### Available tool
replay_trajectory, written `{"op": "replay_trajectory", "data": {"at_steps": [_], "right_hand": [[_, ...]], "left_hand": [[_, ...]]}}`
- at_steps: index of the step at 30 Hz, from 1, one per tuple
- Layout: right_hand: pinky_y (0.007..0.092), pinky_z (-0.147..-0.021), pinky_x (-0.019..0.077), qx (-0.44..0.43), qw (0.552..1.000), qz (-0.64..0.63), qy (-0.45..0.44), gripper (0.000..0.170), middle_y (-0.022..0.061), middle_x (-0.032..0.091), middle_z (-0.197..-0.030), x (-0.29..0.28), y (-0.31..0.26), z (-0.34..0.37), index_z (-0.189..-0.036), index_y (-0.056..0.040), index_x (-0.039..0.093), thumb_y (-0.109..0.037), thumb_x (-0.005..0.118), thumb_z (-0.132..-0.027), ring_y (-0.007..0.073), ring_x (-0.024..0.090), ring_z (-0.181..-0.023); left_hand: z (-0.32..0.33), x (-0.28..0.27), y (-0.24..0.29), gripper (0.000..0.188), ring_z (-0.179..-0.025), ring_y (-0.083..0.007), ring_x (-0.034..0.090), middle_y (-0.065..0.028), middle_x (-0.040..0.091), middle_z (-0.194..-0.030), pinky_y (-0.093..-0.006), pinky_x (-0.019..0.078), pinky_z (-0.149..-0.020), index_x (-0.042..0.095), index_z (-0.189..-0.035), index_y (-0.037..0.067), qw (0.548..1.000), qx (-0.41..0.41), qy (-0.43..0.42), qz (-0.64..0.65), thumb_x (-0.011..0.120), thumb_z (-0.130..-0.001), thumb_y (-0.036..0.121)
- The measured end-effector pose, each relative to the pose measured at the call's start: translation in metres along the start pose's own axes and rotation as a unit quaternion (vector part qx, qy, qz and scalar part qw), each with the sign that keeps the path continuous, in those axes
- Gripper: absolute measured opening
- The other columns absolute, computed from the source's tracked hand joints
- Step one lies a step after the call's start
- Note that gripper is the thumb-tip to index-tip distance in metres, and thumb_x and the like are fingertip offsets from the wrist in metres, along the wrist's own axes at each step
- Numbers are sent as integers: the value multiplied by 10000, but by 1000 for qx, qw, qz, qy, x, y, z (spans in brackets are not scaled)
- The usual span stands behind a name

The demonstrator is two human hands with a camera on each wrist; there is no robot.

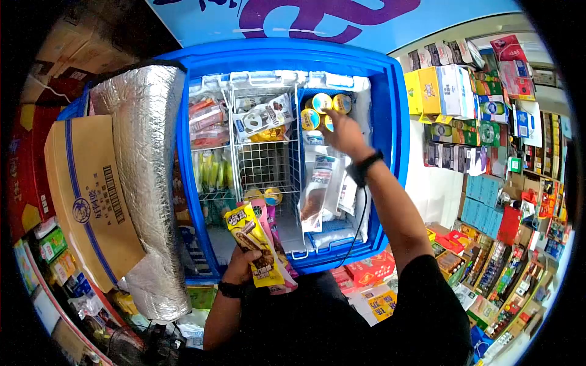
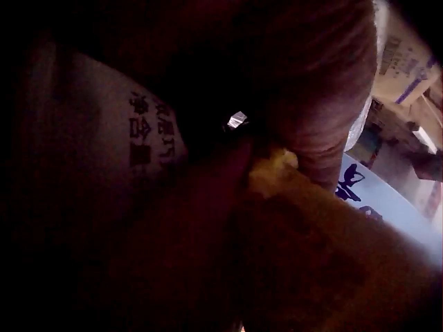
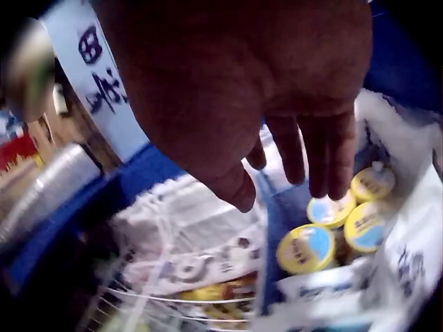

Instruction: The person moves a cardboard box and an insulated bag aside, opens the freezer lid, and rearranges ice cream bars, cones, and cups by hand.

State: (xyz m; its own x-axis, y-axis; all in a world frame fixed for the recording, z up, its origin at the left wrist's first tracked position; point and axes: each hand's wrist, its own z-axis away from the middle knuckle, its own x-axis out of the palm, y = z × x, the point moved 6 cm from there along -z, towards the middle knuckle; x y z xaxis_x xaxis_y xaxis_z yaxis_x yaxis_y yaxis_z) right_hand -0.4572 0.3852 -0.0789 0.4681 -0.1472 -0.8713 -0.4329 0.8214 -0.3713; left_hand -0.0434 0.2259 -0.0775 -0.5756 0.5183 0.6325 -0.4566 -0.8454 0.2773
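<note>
In the head view, my left hand (image 1: pixel 242 266) grips a few wrapped ice cream bars at the freezer's near edge. On top is a yellow ice cream bar (image 1: pixel 256 247), with pink-wrapped bars (image 1: pixel 271 229) behind it. The left wrist view is dark and shows wrappers close up. My right hand (image 1: pixel 348 135) reaches over the freezer's far right corner, above ice cream cups (image 1: pixel 322 102) with yellow-rimmed lids. In the right wrist view, its fingers (image 3: pixel 339 155) hang straight down, nothing held, overlapping the cups (image 3: pixel 306 249).
The blue chest freezer (image 1: pixel 400 140) has frosted walls and white wire baskets (image 1: pixel 265 161) of bagged goods. White packages (image 1: pixel 318 183) lie near the cups. Left stand silvery insulation (image 1: pixel 137 152) and a cardboard box (image 1: pixel 91 195). A thin black cable (image 1: pixel 360 222) crosses the right rim.
</note>
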Motion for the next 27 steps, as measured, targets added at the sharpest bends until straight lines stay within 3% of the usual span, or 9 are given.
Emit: {"op": "replay_trajectory", "data": {"at_steps": [1,4,7,9,13,16,19,21,27], "right_hand": [[498,-900,561,-48,997,43,47,576,224,681,-1248,9,11,-22,-1428,-108,548,-271,730,-907,382,691,-1089],[474,-1016,530,-113,979,163,-43,668,153,602,-1413,45,10,-63,-1459,-108,527,-120,706,-815,369,600,-1245],[458,-1072,479,-180,928,316,-78,580,124,616,-1375,83,15,-77,-1448,-145,536,-197,675,-888,330,539,-1316],[572,-1193,311,-142,922,345,-103,629,131,520,-1543,94,18,-84,-1494,-194,510,-252,690,-895,391,380,-1477],[717,-1184,243,-124,928,336,-104,770,131,482,-1558,89,18,-83,-1504,-252,501,-392,794,-806,462,289,-1509],[712,-1171,283,-78,947,294,-100,845,102,392,-1610,76,18,-79,-1515,-286,511,-438,828,-747,455,283,-1506],[701,-1154,327,-44,940,315,-125,852,99,410,-1590,71,16,-81,-1514,-301,515,-471,838,-744,452,303,-1490],[632,-1111,442,-58,944,299,-125,886,124,416,-1569,75,21,-87,-1484,-288,553,-527,877,-694,451,330,-1465],[628,-1119,449,-23,969,230,-84,825,157,446,-1529,75,20,-87,-1390,-265,648,-559,901,-661,508,346,-1439]], "left_hand": [[2,2,0,585,-946,-260,748,-109,723,-1117,-407,645,-857,568,-1317,52,1000,9,8,6,772,-771,98],[7,2,1,632,-1034,-267,728,-105,702,-1193,-417,631,-903,524,-1387,53,999,46,24,-3,738,-792,60],[22,-12,-3,626,-1039,-266,728,-109,699,-1187,-423,632,-901,518,-1390,46,998,29,52,-2,727,-800,43],[30,-18,-5,605,-1044,-264,723,-111,698,-1165,-421,637,-882,512,-1393,44,998,23,50,2,718,-824,50],[41,-27,-4,611,-1094,-267,709,-114,692,-1206,-432,603,-944,500,-1397,38,996,31,81,14,730,-831,21],[44,-42,-15,595,-1074,-270,712,-116,677,-1228,-430,612,-927,500,-1402,39,996,30,79,20,720,-849,38],[42,-40,-16,584,-1065,-272,711,-115,663,-1236,-427,619,-915,501,-1405,43,994,32,100,25,712,-860,56],[41,-37,-17,583,-1076,-270,706,-112,660,-1237,-429,616,-922,502,-1403,43,993,27,114,25,712,-860,57],[44,-33,-12,564,-1046,-260,714,-105,682,-1185,-424,615,-920,515,-1384,25,994,33,107,20,709,-857,71]]}}
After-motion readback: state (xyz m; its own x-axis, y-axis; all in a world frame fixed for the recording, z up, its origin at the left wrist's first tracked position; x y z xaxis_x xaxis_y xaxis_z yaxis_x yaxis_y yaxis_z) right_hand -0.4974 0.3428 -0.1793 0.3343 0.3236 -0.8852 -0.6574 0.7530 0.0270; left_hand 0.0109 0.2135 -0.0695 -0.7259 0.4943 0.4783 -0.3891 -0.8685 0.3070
